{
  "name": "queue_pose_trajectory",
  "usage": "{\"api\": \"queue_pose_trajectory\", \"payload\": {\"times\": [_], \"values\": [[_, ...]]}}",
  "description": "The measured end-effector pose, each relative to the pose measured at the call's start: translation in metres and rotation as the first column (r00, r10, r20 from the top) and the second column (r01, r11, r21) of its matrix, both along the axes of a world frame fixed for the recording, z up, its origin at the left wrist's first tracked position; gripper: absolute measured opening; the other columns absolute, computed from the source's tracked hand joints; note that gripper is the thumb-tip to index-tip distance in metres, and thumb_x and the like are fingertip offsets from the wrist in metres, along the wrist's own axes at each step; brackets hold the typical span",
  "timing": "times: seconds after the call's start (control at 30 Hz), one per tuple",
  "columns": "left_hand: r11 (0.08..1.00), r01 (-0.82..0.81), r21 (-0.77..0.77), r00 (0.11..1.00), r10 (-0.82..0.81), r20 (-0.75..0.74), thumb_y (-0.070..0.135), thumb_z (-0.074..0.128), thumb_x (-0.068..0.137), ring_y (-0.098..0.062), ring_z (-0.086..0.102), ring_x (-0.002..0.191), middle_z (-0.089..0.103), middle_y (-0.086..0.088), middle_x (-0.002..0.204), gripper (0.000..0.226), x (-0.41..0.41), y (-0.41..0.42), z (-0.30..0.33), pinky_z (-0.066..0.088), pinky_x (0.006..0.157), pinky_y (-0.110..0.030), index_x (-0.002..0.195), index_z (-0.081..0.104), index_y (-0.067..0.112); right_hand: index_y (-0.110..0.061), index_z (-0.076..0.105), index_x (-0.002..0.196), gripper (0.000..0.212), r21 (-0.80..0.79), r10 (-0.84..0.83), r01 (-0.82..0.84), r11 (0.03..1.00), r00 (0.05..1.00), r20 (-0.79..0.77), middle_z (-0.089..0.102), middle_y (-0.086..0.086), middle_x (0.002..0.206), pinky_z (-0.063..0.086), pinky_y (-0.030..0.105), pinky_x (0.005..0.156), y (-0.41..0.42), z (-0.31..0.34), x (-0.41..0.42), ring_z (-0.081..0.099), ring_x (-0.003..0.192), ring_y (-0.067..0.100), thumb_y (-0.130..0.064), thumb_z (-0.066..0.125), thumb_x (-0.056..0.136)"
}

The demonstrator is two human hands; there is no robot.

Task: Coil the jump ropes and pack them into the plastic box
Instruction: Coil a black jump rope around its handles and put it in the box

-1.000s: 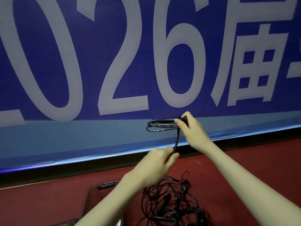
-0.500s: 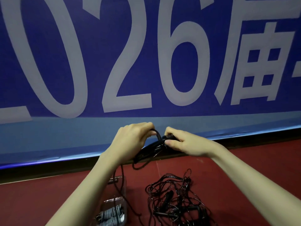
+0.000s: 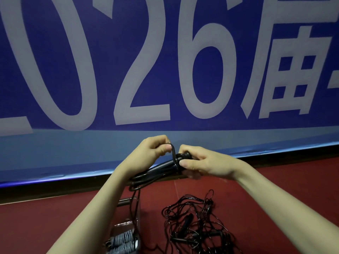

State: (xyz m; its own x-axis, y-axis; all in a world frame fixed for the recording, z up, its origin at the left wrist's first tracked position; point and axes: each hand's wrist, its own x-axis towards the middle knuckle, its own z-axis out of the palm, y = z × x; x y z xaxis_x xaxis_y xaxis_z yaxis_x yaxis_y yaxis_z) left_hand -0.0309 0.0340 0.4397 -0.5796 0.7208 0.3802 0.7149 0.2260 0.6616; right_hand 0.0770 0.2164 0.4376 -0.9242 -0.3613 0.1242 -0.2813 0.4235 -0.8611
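**Wrapping the tail round a coiled jump rope, above the red floor**

Red floor [image 3: 55, 222], big blue banner [image 3: 165, 70] with white numerals behind, black skirting strip under it. Both hands are raised in front of the banner's lower edge.

Left hand [image 3: 148, 153]: fingers curled, thumb and forefinger pinching a black cord loop that arches over to the right. Right hand [image 3: 205, 163]: fingers curled round the end of the coiled jump rope [image 3: 161, 168], thumb pressing the cord crossing. The bundle runs down-left from the right hand and passes behind the left wrist; a loose strand hangs from it toward the plastic box [image 3: 128, 217].

The plastic box sits on the floor low centre-left, partly hidden by the left forearm, with grey coiled ropes [image 3: 122, 241] already inside. A tangled pile of black ropes [image 3: 194, 226] lies on the floor just right of the box, not yet coiled.

Step, by my read: securing the coil with the tail cord. To do it well:
- keep the right thumb pinned on the crossing so the loops don't spring open
- pull the left-hand loop snug round the bundle, not slack
- gather the hanging strand before packing, or it may snag the box or the pile
- then lower the bundle into the box beside the grey coils.
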Motion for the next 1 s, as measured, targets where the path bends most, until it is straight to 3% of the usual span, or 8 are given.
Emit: {"api": "queue_pose_trajectory", "payload": {"times": [0.13, 0.23, 0.3, 0.4, 0.6, 0.77, 0.87, 1.0], "values": [[0.992, 0.101, 0.074, 0.975, -0.113, 0.189, 0.028, 0.053, 0.098, -0.010, 0.045, 0.062, 0.052, 0.004, 0.067, 0.025, -0.004, 0.005, -0.007, 0.038, 0.060, -0.019, 0.074, 0.059, 0.021, -0.012, 0.039, 0.089, 0.015, -0.235, 0.096, -0.079, 0.969, 0.993, 0.065, 0.042, -0.002, 0.066, 0.029, 0.025, 0.056, 0.000, -0.006, -0.004, 0.035, 0.057, 0.013, -0.022, 0.047, 0.097], [0.982, 0.038, 0.185, 0.957, -0.090, 0.277, 0.020, 0.047, 0.101, -0.005, 0.041, 0.050, 0.047, 0.010, 0.055, 0.033, 0.002, 0.016, -0.012, 0.035, 0.051, -0.016, 0.068, 0.050, 0.014, -0.011, 0.039, 0.093, 0.014, -0.403, 0.100, -0.068, 0.913, 0.993, 0.058, 0.041, 0.001, 0.067, 0.031, 0.023, 0.055, 0.000, -0.003, -0.007, 0.037, 0.057, 0.012, -0.023, 0.047, 0.095], [0.981, -0.031, 0.191, 0.959, -0.024, 0.283, 0.011, 0.041, 0.101, -0.006, 0.036, 0.046, 0.042, 0.008, 0.051, 0.036, 0.007, 0.023, -0.012, 0.031, 0.049, -0.018, 0.066, 0.047, 0.017, -0.011, 0.039, 0.093, 0.014, -0.473, 0.040, -0.032, 0.880, 0.999, 0.006, 0.043, 0.001, 0.067, 0.032, 0.020, 0.054, 0.002, -0.001, -0.011, 0.039, 0.057, 0.011, -0.022, 0.047, 0.093], [0.982, -0.091, 0.165, 0.925, 0.021, 0.381, 0.016, 0.039, 0.099, -0.012, 0.036, 0.045, 0.039, -0.003, 0.048, 0.039, 0.012, 0.037, -0.011, 0.033, 0.052, -0.026, 0.061, 0.045, 0.015, -0.011, 0.041, 0.090, 0.016, -0.538, -0.109, 0.061, 0.841, 0.993, -0.056, 0.047, 0.001, 0.069, 0.033, 0.020, 0.053, 0.006, 0.001, -0.020, 0.040, 0.059, 0.012, -0.023, 0.052, 0.090], [0.981, -0.108, 0.158, 0.850, 0.009, 0.526, 0.036, 0.037, 0.104, -0.010, 0.024, 0.042, 0.030, 0.008, 0.047, 0.040, 0.011, 0.064, -0.014, 0.020, 0.046, -0.024, 0.073, 0.051, 0.014, -0.010, 0.045, 0.089, 0.016, -0.615, -0.389, 0.254, 0.747, 0.917, -0.093, 0.043, 0.010, 0.075, 0.033, 0.025, 0.054, 0.019, -0.006, -0.037, 0.039, 0.059, 0.015, -0.019, 0.050, 0.101], [0.976, -0.218, -0.010, 0.918, 0.208, 0.337, 0.030, 0.043, 0.101, -0.011, 0.041, 0.054, 0.049, 0.004, 0.071, 0.017, 0.001, 0.084, -0.024, 0.033, 0.054, -0.029, 0.091, 0.049, 0.018, -0.011, 0.044, 0.086, 0.018, -0.630, -0.590, 0.410, 0.659, 0.802, -0.094, 0.044, 0.002, 0.063, 0.034, 0.026, 0.053, 0.027, -0.019, -0.060, 0.038, 0.055, 0.015, -0.014, 0.044, 0.104], [0.962, -0.247, -0.118, 0.948, 0.265, 0.178, 0.030, 0.043, 0.101, -0.017, 0.050, 0.069, 0.056, -0.001, 0.084, 0.016, -0.008, 0.092, -0.035, 0.039, 0.060, -0.030, 0.097, 0.051, 0.016, -0.012, 0.042, 0.084, 0.020, -0.620, -0.698, 0.514, 0.593, 0.712, -0.077, 0.044, 0.001, 0.062, 0.033, 0.027, 0.052, 0.035, -0.030, -0.077, 0.037, 0.054, 0.014, -0.013, 0.044, 0.103], [0.916, -0.350, -0.195, 0.936, 0.350, -0.035, 0.033, 0.040, 0.102, -0.029, 0.057, 0.081, 0.059, -0.007, 0.089, 0.022, -0.017, 0.095, -0.048, 0.043, 0.067, -0.039, 0.107, 0.047, 0.013, -0.014, 0.043, 0.082, 0.020, -0.501, -0.757, 0.613, 0.610, 0.638, -0.141, 0.046, 0.002, 0.066, 0.037, 0.029, 0.056, 0.047, -0.048, -0.092, 0.039, 0.058, 0.014, -0.016, 0.046, 0.102]]}}
